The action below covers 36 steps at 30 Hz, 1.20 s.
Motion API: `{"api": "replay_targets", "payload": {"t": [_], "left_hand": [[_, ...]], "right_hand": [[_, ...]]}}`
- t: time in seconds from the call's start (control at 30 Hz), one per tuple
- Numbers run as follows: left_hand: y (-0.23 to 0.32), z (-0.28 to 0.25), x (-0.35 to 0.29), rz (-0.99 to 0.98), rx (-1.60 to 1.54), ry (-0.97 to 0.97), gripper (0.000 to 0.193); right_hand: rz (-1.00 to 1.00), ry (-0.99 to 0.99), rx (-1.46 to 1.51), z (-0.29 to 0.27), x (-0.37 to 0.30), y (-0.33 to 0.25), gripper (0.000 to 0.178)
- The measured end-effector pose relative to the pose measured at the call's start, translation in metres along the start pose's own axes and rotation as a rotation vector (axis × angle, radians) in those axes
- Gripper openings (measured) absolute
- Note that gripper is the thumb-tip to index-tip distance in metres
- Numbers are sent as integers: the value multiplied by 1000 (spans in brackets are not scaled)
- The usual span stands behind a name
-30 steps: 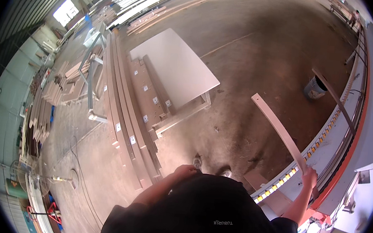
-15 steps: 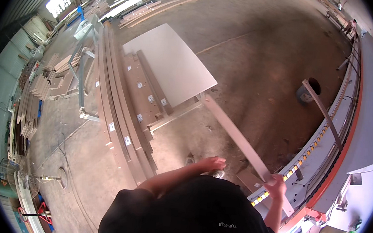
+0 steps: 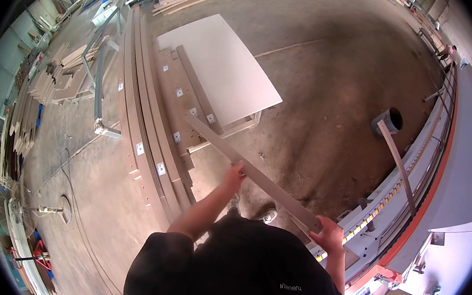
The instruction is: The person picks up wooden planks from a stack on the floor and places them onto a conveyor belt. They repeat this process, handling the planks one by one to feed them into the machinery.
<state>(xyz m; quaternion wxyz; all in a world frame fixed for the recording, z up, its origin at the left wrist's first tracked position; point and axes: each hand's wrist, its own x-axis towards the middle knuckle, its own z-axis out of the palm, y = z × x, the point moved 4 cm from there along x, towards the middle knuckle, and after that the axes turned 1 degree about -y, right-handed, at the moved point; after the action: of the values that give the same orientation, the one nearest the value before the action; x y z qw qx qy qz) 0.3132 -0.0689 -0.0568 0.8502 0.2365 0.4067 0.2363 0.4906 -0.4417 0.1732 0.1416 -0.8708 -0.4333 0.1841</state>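
A long narrow brown board [image 3: 274,190] slants in front of my body, held in both hands. My left hand [image 3: 236,175] is closed round its edge near the middle. Its near right end sits in the grip of my right hand [image 3: 329,234], beside the long machine. The board's far end reaches over the low stack of brown panels [image 3: 165,93], which carry small white labels. Whether that end touches the stack I cannot tell. A large pale sheet [image 3: 220,67] lies beyond, with one narrow strip [image 3: 199,91] along its left side.
A long grey machine [image 3: 466,145] with an orange edge curves along the right, another narrow board [image 3: 398,156] resting on it. Near that stands a dark bucket [image 3: 390,120]. Long boards [image 3: 139,99] are stacked to the left, beside a metal frame [image 3: 100,79]. A fan [image 3: 20,207] stands lower left.
My left hand has moved forward from open air and taken hold of the board. The board's far end has swung left toward the panel stack; my right hand has shifted slightly left with it.
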Motion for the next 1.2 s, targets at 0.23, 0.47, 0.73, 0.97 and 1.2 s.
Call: {"api": "replay_targets", "payload": {"t": [0.23,0.47,0.73,0.97,1.2], "left_hand": [[44,-18,-12,120,46,53,33],[33,-50,-72,313,293,353,62],[99,-199,8,259,1314,929,103],[183,-209,87,144,1286,973,74],[190,-255,174,235,1349,946,65]], "right_hand": [[-140,-89,3,35,85,-113,65],[-476,-478,39,100,122,-192,76],[-265,-433,182,122,113,-116,69],[50,-474,254,137,76,-46,68],[287,-382,253,128,13,-13,67]]}}
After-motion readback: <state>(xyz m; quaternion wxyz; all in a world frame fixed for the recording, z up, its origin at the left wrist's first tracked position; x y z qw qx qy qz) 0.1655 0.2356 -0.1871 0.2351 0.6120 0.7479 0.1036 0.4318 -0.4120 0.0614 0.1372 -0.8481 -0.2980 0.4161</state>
